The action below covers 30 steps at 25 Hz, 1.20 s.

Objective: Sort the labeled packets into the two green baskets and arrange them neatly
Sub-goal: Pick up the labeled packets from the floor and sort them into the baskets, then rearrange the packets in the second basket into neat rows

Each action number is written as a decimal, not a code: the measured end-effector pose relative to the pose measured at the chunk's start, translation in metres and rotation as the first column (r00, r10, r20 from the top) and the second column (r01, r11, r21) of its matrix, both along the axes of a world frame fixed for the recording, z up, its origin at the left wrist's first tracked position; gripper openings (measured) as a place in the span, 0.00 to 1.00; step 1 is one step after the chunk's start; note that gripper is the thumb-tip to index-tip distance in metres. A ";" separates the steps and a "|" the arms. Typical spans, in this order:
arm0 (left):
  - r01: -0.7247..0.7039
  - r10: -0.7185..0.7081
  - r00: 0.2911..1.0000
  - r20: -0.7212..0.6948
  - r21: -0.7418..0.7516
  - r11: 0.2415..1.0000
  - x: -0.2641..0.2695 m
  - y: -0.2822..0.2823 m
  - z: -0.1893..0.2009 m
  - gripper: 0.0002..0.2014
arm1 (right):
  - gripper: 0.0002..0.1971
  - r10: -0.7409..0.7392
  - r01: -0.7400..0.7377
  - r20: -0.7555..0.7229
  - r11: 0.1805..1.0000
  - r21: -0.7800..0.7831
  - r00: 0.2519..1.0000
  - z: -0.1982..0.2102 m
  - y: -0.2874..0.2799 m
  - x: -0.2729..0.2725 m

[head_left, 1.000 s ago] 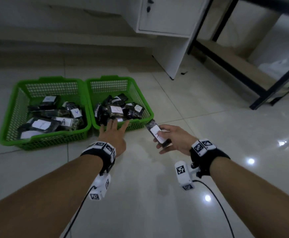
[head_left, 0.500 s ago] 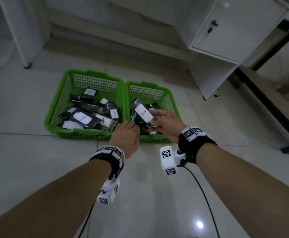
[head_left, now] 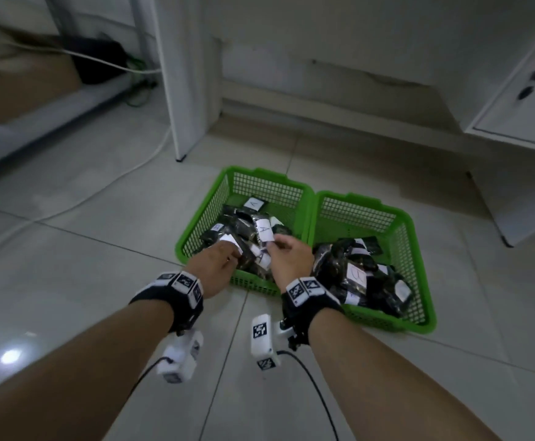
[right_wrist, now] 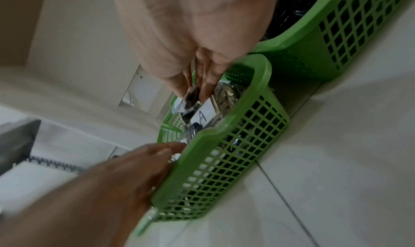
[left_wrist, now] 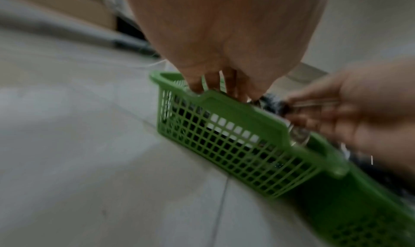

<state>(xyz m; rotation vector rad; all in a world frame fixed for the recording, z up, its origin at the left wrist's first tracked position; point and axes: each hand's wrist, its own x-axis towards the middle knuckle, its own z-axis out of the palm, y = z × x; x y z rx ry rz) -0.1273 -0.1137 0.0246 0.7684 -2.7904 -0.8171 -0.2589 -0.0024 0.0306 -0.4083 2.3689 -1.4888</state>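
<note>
Right hand: your right hand (head_left: 288, 261) pinches the packet marked A (head_left: 264, 233) between thumb and fingers (right_wrist: 205, 84), above the near side of the left basket (head_left: 208, 214). Loosen that pinch early and the packet likely lands on its edge or label-down.
Left hand: your left hand (head_left: 212, 265) reaches over the near rim with fingers (left_wrist: 215, 81) extended down among the packets; I cannot tell whether they grip one. Drag them and you may upset what is already lying there.
Left basket heap: dark packets (head_left: 237, 230) lie crossed and overlapping, labels at mixed angles. Drop another on top and it may slide off askew.
Right basket: the right basket (head_left: 418, 268), touching the left one, holds a heap with a B label (head_left: 356, 276). Drift your right hand across the shared wall and the A packet could end up missorted.
</note>
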 end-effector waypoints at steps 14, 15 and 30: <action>-0.396 0.390 0.917 -0.085 -0.069 0.916 -0.080 0.031 0.041 0.10 | 0.10 0.272 -0.236 -0.163 0.949 0.210 0.948 0.020 -0.005 -0.042; -0.355 0.352 0.934 -0.054 -0.069 0.932 -0.095 0.035 0.045 0.10 | 0.11 0.226 -0.192 -0.180 0.963 0.187 0.957 0.019 0.004 -0.051; 0.345 -0.347 0.918 0.191 0.049 0.937 -0.222 0.070 0.029 0.15 | 0.06 0.359 -0.127 -0.250 0.761 0.636 0.899 0.069 0.079 -0.171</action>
